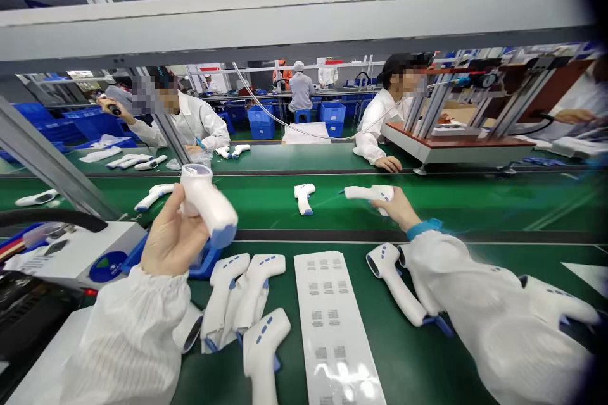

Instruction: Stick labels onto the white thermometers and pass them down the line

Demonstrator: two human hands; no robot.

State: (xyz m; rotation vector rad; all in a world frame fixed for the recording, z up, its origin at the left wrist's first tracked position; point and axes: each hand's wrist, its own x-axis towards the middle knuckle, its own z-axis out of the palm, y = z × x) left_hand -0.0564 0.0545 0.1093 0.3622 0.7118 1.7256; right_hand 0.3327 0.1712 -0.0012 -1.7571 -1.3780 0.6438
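Note:
My left hand grips a white infrared thermometer with a blue end, raised over the near edge of the green belt. Stretched out to the right, my right hand has its fingers around another white thermometer at the belt. Between the hands, one more thermometer lies on the belt. Several thermometers rest on the green bench below my left hand. Beside them lies a sheet of printed labels. A thermometer sits next to my right sleeve, with another partly behind that arm.
A white machine and a blue tray stand at left. Metal posts and an overhead beam frame the bench. Across the belt, two co-workers sit, one near a fixture with a brown top.

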